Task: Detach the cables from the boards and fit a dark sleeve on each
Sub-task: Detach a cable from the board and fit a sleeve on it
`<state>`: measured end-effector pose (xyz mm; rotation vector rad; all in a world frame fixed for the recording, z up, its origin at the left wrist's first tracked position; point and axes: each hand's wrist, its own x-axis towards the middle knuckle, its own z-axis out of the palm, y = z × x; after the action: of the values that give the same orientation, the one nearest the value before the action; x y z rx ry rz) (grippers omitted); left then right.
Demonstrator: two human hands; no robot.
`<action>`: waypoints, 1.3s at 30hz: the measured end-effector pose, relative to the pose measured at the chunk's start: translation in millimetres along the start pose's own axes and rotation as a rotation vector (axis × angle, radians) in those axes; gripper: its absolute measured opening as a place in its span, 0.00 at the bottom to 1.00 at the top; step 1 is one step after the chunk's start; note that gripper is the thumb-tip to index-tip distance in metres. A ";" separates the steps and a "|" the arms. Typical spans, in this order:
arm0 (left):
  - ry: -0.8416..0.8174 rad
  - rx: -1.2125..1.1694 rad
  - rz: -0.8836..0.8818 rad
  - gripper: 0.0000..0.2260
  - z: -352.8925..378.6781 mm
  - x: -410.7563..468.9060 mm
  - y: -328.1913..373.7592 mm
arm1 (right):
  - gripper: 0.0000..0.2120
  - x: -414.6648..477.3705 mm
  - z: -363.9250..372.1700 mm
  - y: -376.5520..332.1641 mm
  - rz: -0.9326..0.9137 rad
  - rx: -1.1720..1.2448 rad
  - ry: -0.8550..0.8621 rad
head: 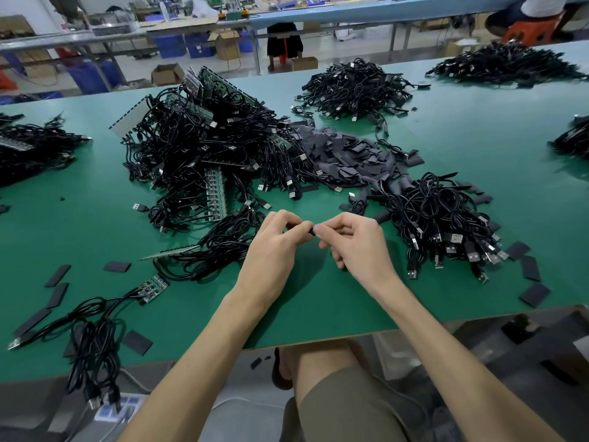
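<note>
Above the green table [318, 298], near its front edge, my left hand [274, 247] and my right hand [353, 244] meet fingertip to fingertip. Between them they pinch a small dark piece [310, 230]; most of it is hidden by my fingers, so I cannot tell sleeve from cable end. A big heap of black cables on green boards [207, 148] lies behind my left hand. A mound of loose dark sleeves [344, 154] sits behind my hands. A bundle of cables with USB plugs [446, 224] lies to the right.
A short board with cables [153, 287] trails to the front left edge. Loose flat sleeves [530, 267] lie scattered right and left. More cable heaps [357, 87] sit at the back and at both sides. Beyond the table stand benches, boxes and a seated person.
</note>
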<state>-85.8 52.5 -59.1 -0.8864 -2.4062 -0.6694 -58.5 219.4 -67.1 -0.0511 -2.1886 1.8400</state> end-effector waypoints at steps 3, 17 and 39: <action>-0.009 -0.009 0.013 0.07 -2.4 -0.3 1.7 | 0.07 -1.0 -0.4 -2.1 0.014 0.030 -0.015; -0.038 -0.062 0.065 0.09 1.7 1.1 -6.6 | 0.08 1.1 -2.0 -0.8 0.015 0.070 -0.044; -0.011 -0.401 -0.286 0.06 1.3 3.6 -6.3 | 0.04 1.7 3.4 -1.6 -0.047 -0.005 -0.056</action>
<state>-92.9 50.7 -59.6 -0.6952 -2.4742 -1.2917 -60.7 216.2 -65.7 0.0517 -2.2127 1.8312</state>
